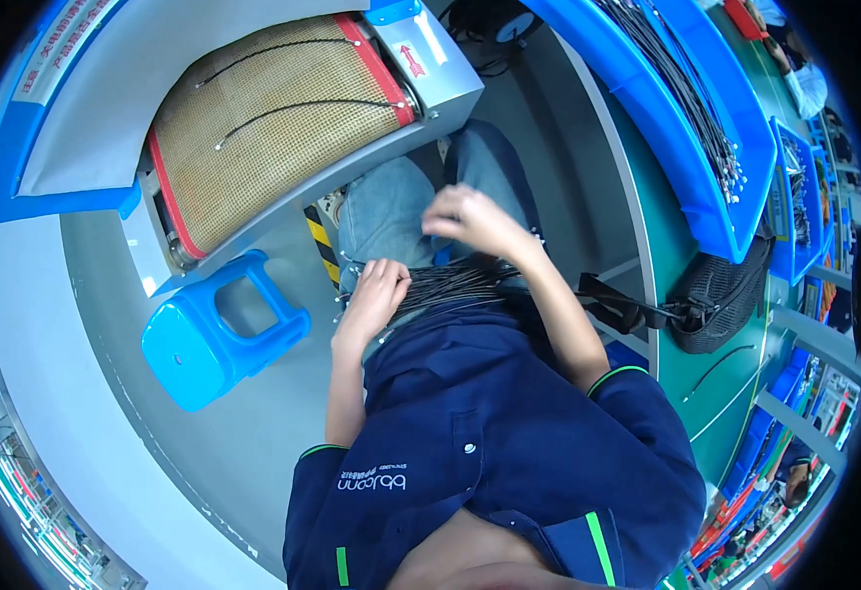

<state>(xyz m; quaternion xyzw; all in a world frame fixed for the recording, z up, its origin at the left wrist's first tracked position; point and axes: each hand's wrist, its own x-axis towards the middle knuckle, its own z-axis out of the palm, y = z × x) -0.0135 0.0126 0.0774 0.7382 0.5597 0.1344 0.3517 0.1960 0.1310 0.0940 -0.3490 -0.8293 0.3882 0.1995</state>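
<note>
Grey floor (263,433) seen below. Black cable bundle (450,287) laid across lap (381,211); left hand (376,295) rested on its left end, curled right hand (465,218) raised nearby; either grip's closure cannot be told. Two cables (293,106) carried on mesh belt (243,187).

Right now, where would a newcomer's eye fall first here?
Probably on the red-edged mesh belt at upper left, with two black cables on it. Next, the blue stool below it and the blue bin at upper right. In the middle, the left hand is at one end of a cable bundle, the right hand close by.
</note>
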